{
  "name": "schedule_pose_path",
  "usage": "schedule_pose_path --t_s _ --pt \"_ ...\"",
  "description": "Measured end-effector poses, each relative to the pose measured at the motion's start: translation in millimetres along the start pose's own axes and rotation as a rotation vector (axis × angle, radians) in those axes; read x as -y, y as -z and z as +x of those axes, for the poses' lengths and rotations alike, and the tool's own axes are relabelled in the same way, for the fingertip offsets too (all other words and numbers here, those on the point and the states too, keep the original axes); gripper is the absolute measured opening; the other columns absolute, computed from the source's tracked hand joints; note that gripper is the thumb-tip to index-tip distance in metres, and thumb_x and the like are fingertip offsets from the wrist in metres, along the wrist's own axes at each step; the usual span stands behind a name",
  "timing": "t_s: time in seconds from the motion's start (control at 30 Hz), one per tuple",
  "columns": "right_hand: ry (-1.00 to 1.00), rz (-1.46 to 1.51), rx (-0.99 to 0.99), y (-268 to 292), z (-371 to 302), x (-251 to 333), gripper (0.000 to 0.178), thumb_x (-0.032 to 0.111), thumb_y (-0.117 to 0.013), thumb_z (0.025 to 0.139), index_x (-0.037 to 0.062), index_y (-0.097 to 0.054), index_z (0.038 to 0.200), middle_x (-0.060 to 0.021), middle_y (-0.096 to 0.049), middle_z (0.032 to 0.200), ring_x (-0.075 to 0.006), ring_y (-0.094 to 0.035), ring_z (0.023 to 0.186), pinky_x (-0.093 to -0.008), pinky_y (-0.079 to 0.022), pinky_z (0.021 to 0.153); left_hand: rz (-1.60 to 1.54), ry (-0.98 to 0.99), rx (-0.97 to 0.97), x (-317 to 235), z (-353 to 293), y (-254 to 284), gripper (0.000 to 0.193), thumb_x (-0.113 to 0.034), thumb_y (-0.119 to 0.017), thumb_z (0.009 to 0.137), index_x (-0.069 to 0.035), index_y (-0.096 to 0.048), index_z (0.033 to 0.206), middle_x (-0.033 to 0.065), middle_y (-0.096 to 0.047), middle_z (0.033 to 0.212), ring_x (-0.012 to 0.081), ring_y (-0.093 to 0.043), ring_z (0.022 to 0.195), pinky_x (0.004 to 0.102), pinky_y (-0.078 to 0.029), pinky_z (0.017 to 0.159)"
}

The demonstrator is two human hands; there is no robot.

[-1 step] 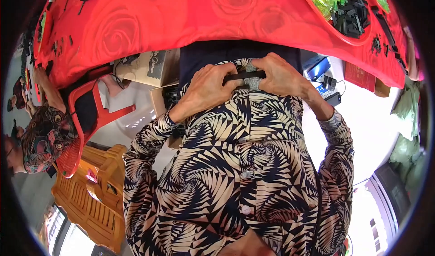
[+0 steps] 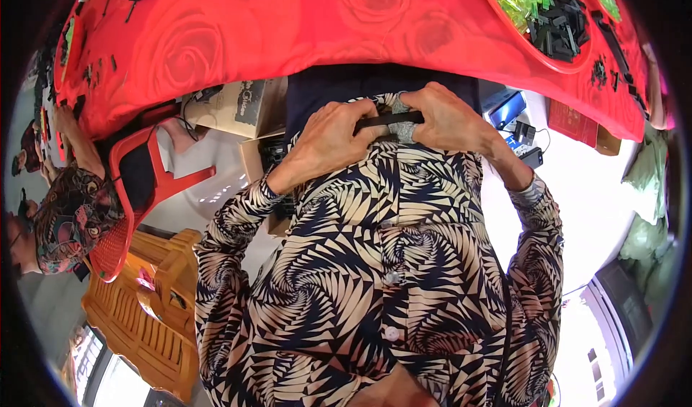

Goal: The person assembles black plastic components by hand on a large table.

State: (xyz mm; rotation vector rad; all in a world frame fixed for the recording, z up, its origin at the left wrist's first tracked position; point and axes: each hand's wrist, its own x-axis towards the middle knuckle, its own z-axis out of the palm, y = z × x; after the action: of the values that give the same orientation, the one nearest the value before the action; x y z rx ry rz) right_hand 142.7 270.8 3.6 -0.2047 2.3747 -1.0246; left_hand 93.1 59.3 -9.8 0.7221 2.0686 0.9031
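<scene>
My left hand (image 2: 328, 142) and my right hand (image 2: 450, 121) are both closed on a thin black strip (image 2: 389, 120), held level in front of my patterned shirt (image 2: 389, 263). A small grey piece (image 2: 405, 131) sits under the strip between my thumbs. Both hands are just below the near edge of the table, which is covered with a red rose-patterned cloth (image 2: 288, 25).
A red tray (image 2: 577, 65) at the table's far right holds yellow-green and black plastic parts. Cardboard boxes (image 2: 241, 108) stand under the table. A red plastic chair (image 2: 137, 184) and a wooden chair (image 2: 151, 313) are at my left, beside a seated person (image 2: 68, 212). A blue item and a charger (image 2: 522, 130) lie on the floor at my right.
</scene>
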Motion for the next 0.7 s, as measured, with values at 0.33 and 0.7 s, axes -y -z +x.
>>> schedule_pose_path --t_s 0.33,0.7 --pt "0.014 0.274 0.084 10.7 5.9 -5.4 0.020 0.003 -0.055 0.067 -0.0050 -0.054 0.085 -0.0207 -0.054 0.066 -0.0346 -0.056 0.067 -0.0453 -0.045 0.067 -0.200 -0.072 0.124 9.9 -2.6 14.4 0.022 -0.011 -0.058 0.089 0.005 -0.058 0.104 0.0221 -0.054 0.064 0.0270 -0.050 0.054 0.0402 -0.041 0.057" --pt "0.258 0.050 -0.025 15.6 6.6 -2.8 0.024 0.005 -0.060 0.069 -0.0010 -0.055 0.091 -0.0232 -0.059 0.071 -0.0446 -0.058 0.071 -0.0500 -0.046 0.066 -0.131 -0.280 -0.068 12.4 -9.9 16.0 0.021 -0.005 -0.057 0.086 0.003 -0.056 0.105 0.0281 -0.058 0.079 0.0467 -0.056 0.075 0.0485 -0.044 0.067"
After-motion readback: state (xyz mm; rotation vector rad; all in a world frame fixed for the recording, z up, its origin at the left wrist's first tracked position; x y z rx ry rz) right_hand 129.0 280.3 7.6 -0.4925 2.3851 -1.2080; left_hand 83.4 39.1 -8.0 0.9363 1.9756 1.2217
